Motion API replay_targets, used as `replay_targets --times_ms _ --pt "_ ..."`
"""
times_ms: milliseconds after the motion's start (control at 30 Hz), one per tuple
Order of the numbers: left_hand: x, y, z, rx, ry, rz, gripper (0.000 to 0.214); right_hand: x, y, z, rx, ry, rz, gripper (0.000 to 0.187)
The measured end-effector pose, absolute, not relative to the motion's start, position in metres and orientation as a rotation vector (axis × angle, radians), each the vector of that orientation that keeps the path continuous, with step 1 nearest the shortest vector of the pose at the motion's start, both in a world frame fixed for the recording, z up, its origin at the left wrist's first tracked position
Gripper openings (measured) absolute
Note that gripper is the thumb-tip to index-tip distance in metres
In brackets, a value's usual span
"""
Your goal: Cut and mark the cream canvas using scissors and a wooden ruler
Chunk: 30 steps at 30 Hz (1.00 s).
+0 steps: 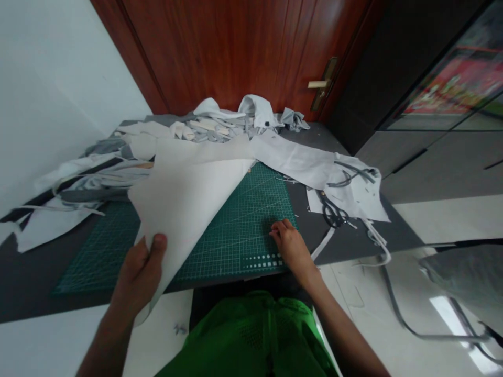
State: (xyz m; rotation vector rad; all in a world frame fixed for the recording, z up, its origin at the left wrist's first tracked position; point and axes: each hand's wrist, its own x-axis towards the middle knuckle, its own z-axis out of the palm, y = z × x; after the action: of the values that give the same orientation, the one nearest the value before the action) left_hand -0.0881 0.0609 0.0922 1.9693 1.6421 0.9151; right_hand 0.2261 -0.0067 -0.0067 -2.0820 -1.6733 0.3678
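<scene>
A large white fabric sheet (184, 209) is gripped in the left hand (137, 272), while the empty right hand (288, 248) is rested on a green gridded cutting mat (239, 235).

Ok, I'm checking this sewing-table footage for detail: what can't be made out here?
Head view:
- Left hand: fingers hidden behind the white fabric sheet it grips.
- Green cutting mat: partly hidden under that sheet.
- Black-handled scissors: blades too blurred and small to follow.

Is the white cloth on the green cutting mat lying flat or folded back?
Folded back: the left hand lifts its corner, curling the white cloth up off the cutting mat.
</scene>
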Motion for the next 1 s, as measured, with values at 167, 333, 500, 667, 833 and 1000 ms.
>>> replay_targets --times_ms 167,333,500,667,833,1000 --pt "-0.069 0.051 0.062 2.228 1.295 0.895 0.061 0.24 -0.011 -0.007 -2.061 -1.7 0.343 0.009" --pt "-0.036 0.032 0.01 2.835 0.801 0.743 0.04 0.251 -0.022 -0.015 -1.936 -1.679 0.234 0.021" --pt "-0.024 0.01 -0.022 2.891 0.773 0.449 0.053 0.27 -0.031 -0.021 -1.944 -1.653 0.175 0.021" --pt "-0.026 0.004 -0.032 2.939 0.625 0.427 0.051 0.288 -0.028 -0.016 -2.059 -1.458 0.188 0.025" --pt "-0.026 0.0 -0.028 2.985 0.577 0.44 0.047 0.294 -0.026 0.003 -2.174 -1.393 0.172 0.044" --pt "-0.058 -0.014 -0.021 2.992 0.873 0.365 0.075 0.28 -0.028 0.017 -2.076 -1.397 0.24 0.045"
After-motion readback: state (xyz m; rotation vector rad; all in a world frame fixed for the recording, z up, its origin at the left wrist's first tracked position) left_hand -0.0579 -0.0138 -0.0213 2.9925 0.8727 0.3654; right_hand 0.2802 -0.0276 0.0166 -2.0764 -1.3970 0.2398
